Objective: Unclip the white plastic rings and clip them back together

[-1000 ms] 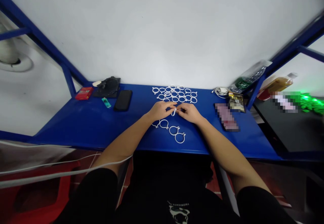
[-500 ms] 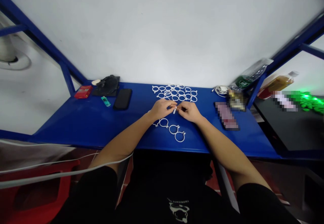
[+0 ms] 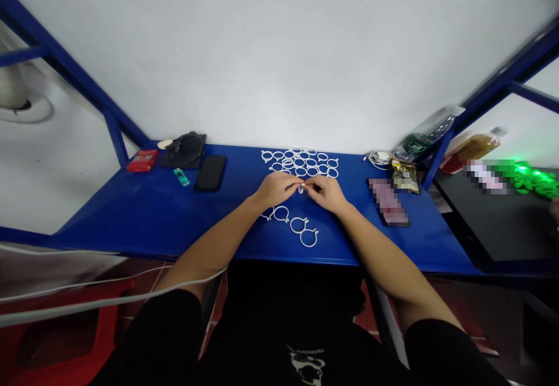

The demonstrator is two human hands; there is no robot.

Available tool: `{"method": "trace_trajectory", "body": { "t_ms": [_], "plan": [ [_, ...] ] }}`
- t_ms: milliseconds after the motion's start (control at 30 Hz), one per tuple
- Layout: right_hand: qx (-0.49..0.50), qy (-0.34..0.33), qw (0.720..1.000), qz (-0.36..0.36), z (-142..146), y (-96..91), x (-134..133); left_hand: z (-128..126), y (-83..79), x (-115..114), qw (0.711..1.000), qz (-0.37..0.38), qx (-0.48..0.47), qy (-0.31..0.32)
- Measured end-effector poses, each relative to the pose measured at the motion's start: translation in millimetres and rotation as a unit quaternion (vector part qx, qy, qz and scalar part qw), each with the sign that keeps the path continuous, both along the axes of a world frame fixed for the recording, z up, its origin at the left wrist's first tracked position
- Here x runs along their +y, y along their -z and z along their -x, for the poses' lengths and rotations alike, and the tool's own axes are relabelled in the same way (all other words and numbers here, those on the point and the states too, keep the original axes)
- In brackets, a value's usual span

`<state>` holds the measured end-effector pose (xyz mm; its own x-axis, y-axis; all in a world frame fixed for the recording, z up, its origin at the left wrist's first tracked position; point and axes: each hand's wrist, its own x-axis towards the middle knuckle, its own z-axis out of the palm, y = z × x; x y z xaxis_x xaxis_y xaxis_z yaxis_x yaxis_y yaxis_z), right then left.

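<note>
My left hand (image 3: 274, 189) and my right hand (image 3: 326, 193) meet over the middle of the blue table, fingertips closed in a pinch. Between them they grip a small white plastic ring (image 3: 301, 189), seen nearly edge-on and partly hidden by the fingers. Just behind the hands lies a cluster of white rings (image 3: 312, 171) with small tabs, some overlapping. Nearer to me are several more white rings (image 3: 308, 245) with open, pronged ends, one of them partly covered by my left wrist.
To the left lie a black phone (image 3: 210, 173), a turquoise lighter (image 3: 181, 177), a red box (image 3: 143, 160) and a black bag (image 3: 181, 152). On the right are a white cable (image 3: 378, 159), a packet (image 3: 406, 176), a blurred-out pink object (image 3: 388, 201) and a plastic bottle (image 3: 430, 133).
My fingertips have come closer together around the white ring, and it shows less between them. The view has shifted slightly. The rings on the table lie as before.
</note>
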<state>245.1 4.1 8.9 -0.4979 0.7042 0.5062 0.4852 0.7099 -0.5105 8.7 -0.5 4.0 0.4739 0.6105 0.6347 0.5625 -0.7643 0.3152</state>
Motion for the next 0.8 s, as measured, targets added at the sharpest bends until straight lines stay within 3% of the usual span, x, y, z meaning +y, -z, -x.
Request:
{"method": "trace_trajectory", "body": {
  "t_ms": [100,200,300,400,633,800],
  "plan": [
    [0.019,0.065,0.998,-0.015,-6,-0.3,3,9,-10.8,-1,1.0,0.029,0.003,0.003],
    [0.054,0.128,0.99,-0.01,-15,1.9,11,22,-23.0,-3,0.991,0.119,0.053,0.009],
    [0.066,0.137,0.988,0.014,-23,6.7,20,31,-29.8,-7,0.971,0.208,0.112,0.039],
    [0.055,0.117,0.991,0.025,-25,10.4,24,33,-28.6,-10,0.957,0.247,0.139,0.062],
    [-0.004,0.042,0.998,0.047,-14,8.6,14,28,-18.2,-4,0.951,0.232,0.188,0.085],
    [-0.031,0.019,0.999,0.036,-13,4.7,11,21,-15.7,-2,0.984,0.144,0.091,-0.044]
  ]
}}
